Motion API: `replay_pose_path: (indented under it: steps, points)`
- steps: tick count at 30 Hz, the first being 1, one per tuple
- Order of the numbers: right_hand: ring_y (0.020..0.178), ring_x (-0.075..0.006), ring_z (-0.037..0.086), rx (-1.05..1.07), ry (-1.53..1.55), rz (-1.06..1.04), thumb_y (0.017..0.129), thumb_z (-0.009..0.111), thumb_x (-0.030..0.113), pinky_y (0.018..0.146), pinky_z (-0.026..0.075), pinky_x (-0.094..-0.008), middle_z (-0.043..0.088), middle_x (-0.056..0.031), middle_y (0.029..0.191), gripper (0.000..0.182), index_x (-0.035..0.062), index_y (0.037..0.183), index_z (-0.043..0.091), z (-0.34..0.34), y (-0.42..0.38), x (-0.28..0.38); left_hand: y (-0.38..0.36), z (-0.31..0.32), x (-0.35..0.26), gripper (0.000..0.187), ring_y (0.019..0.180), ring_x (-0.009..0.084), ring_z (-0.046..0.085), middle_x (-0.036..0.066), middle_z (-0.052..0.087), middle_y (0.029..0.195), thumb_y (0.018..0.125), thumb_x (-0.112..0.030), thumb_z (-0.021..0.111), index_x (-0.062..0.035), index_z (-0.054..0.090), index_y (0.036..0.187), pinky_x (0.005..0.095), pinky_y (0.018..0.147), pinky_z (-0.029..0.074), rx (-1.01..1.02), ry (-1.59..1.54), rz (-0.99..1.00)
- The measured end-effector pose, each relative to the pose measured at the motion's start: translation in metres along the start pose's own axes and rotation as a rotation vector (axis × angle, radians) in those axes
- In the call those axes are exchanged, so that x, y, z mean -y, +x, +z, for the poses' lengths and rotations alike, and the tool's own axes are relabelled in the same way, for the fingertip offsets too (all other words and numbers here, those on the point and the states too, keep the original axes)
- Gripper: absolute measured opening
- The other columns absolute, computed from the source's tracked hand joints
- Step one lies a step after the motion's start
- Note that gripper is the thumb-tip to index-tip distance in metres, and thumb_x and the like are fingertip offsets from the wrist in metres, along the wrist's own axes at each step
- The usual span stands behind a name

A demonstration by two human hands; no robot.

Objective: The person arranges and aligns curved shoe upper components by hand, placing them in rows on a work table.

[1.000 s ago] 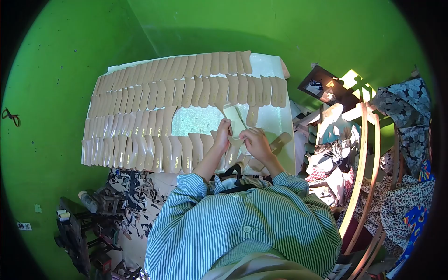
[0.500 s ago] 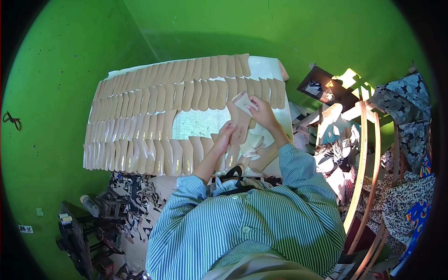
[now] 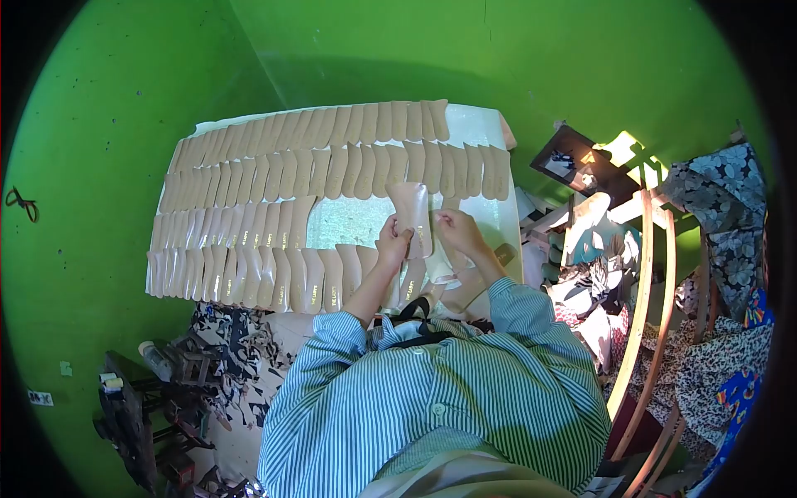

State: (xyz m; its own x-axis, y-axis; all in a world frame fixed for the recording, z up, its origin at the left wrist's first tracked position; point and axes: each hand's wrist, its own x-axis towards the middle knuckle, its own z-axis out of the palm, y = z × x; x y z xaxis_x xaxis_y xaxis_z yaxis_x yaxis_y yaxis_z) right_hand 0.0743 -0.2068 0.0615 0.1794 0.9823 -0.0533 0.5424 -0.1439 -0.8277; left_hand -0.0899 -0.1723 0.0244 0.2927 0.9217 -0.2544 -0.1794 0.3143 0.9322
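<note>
My left hand is closed on the lower left edge of a beige insole, held above the table. The insole has a glossy surface and small gold lettering near its lower end. Just to its right is my right hand, fingers curled together; whatever they may pinch is too small to make out. Below the hands, crumpled whitish pieces lie beside more insoles near my body. Rows of overlapping beige insoles cover much of the table, several with gold lettering.
The table has a pale, shiny top and stands against a green wall. At right are a wooden rack and hanging patterned cloth. Dark scraps litter the floor at left, near a dark wooden stand.
My right hand has moved down from the insole's upper end to its right side. The pale flap folded over the top no longer shows, and the insole is turned more upright.
</note>
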Motion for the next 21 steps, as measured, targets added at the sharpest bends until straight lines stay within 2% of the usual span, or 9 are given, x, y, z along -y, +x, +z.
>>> replay_pose_path:
  steps: [2,3,5,6,8,11,14,16,21]
  points:
    - [0.080,-0.0187,0.062,-0.030,0.099,0.042,0.081,0.056,0.021,0.073,0.048,-0.0275,0.064,-0.0132,0.088,0.030,-0.0022,0.100,0.058,0.011,-0.002,0.000,0.002,0.004,0.002,0.034,0.082,0.0150,0.059,0.010,0.060,0.093,0.077,0.004,0.052,-0.0009,0.044,0.110,0.0256,0.072,0.046,0.012,-0.021,0.014]
    - [0.080,-0.0187,0.062,-0.031,0.099,0.044,0.081,0.056,0.021,0.073,0.048,-0.0275,0.064,-0.0132,0.088,0.030,-0.0022,0.100,0.058,0.015,-0.001,-0.003,0.004,0.007,0.003,0.034,0.076,0.0133,0.059,0.008,0.060,0.088,0.078,0.004,0.052,-0.0024,0.044,0.110,0.0250,0.067,0.046,0.015,-0.055,0.033]
    - [0.076,-0.0156,0.061,0.124,0.049,0.110,0.081,0.056,0.016,0.068,0.047,-0.0267,0.064,-0.0101,0.086,0.026,-0.0018,0.100,0.058,0.020,0.000,-0.009,0.006,0.011,0.003,0.034,0.071,0.0117,0.059,0.007,0.061,0.084,0.078,0.003,0.053,-0.0040,0.044,0.110,0.0244,0.062,0.047,0.020,-0.087,0.048]
    - [0.076,-0.0156,0.061,0.125,0.051,0.113,0.081,0.056,0.016,0.068,0.047,-0.0267,0.064,-0.0101,0.086,0.026,-0.0018,0.100,0.058,0.028,0.003,-0.020,0.007,0.013,0.001,0.035,0.073,0.0123,0.059,0.008,0.061,0.085,0.078,0.004,0.053,-0.0041,0.042,0.110,0.0248,0.064,0.047,0.031,-0.106,0.063]
    - [0.071,-0.0116,0.058,0.142,0.331,0.105,0.080,0.056,0.010,0.062,0.046,-0.0252,0.062,-0.0055,0.082,0.023,-0.0016,0.100,0.057,0.043,0.007,-0.046,0.008,0.016,0.000,0.037,0.074,0.0129,0.059,0.008,0.061,0.086,0.078,0.004,0.053,-0.0043,0.041,0.111,0.0253,0.065,0.048,0.039,-0.127,0.074]
    - [0.069,-0.0082,0.055,0.168,0.494,0.188,0.079,0.056,0.006,0.058,0.044,-0.0233,0.060,-0.0023,0.079,0.022,-0.0016,0.100,0.056,0.031,0.000,-0.026,0.012,0.018,0.001,0.039,0.076,0.0134,0.059,0.009,0.061,0.087,0.077,0.005,0.053,-0.0047,0.039,0.112,0.0255,0.066,0.047,0.034,-0.102,0.101]
    - [0.068,-0.0079,0.054,0.154,0.503,0.189,0.079,0.056,0.005,0.058,0.043,-0.0221,0.060,-0.0022,0.080,0.020,-0.0012,0.098,0.056,0.025,-0.004,-0.019,0.015,0.020,0.002,0.039,0.078,0.0136,0.059,0.009,0.060,0.089,0.077,0.005,0.054,-0.0041,0.039,0.113,0.0254,0.068,0.047,0.037,-0.063,0.062]
    - [0.068,-0.0079,0.054,0.129,0.535,0.173,0.079,0.056,0.005,0.058,0.043,-0.0219,0.060,-0.0021,0.079,0.020,-0.0011,0.098,0.056,0.028,-0.002,-0.026,0.015,0.021,0.002,0.038,0.080,0.0131,0.058,0.009,0.060,0.091,0.078,0.004,0.053,-0.0032,0.039,0.113,0.0250,0.070,0.046,0.073,-0.141,0.036]
    - [0.067,-0.0076,0.054,0.101,0.516,0.203,0.080,0.056,0.004,0.058,0.043,-0.0218,0.059,-0.0015,0.077,0.018,-0.0002,0.097,0.057,0.036,-0.002,-0.027,0.020,0.012,0.013,0.034,0.084,0.0122,0.055,0.007,0.057,0.093,0.080,0.001,0.050,-0.0024,0.041,0.112,0.0243,0.074,0.044,0.058,-0.115,0.076]
